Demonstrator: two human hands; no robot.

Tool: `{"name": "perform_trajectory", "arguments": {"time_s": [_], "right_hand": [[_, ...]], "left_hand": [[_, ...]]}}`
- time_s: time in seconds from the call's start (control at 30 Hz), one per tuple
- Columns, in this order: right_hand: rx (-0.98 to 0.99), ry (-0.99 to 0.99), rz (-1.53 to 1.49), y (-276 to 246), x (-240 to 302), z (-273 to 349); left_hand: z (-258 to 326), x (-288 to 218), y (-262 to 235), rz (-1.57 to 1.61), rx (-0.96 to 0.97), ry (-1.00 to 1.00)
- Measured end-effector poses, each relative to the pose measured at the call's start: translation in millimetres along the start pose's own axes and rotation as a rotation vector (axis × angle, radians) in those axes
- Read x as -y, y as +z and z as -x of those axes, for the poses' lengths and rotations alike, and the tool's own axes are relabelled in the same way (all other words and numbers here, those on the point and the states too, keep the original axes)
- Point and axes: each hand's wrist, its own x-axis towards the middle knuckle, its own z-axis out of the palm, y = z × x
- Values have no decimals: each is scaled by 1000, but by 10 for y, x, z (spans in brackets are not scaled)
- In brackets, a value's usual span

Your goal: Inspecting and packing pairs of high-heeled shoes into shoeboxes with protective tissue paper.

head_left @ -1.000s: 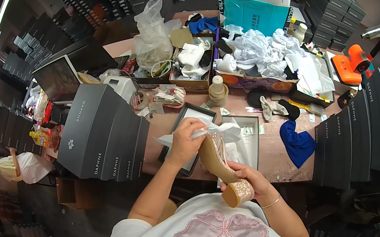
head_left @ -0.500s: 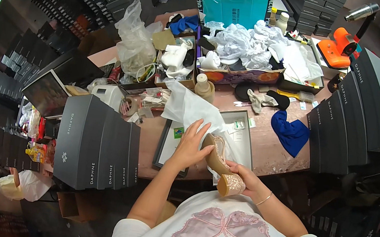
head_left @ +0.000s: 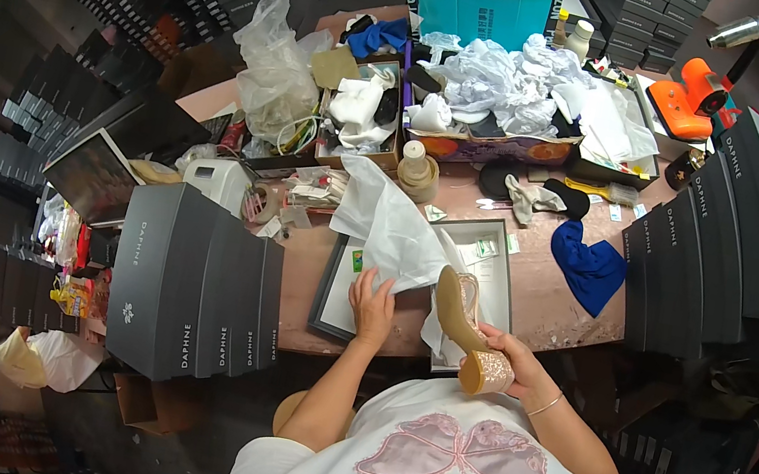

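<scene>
My right hand is closed around a glittery rose-gold high-heeled sandal, gripping it near the block heel. The tan sole faces up and left, and the toe points away from me. To the left, my left hand lies at the lower edge of a white tissue sheet with its fingers somewhat apart. Whether it pinches the paper does not show. Under the tissue and the sandal is a shallow grey box with a white inside. Small paper packets lie in it.
Dark grey shoeboxes stand stacked at left and right. Behind are a carton of crumpled paper, a beige bottle and an orange tool. A blue cloth lies at right. Another person is at lower left.
My left hand has left the sandal's toe and moved left and nearer to me, down to the tissue's edge. My right hand still holds the sandal.
</scene>
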Motion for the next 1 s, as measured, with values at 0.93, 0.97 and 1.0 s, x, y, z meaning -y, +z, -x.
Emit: {"name": "perform_trajectory", "arguments": {"time_s": [0.93,0.97,1.0], "right_hand": [[259,66,-325,-119,-25,-601],[278,76,-348,-145,-43,-583],[266,83,-365,-153,-54,-578]], "left_hand": [[-315,-174,-1183,152,220,-97],[-228,-170,-1015,451,178,-279],[-164,-229,-874,746,126,-466]]}}
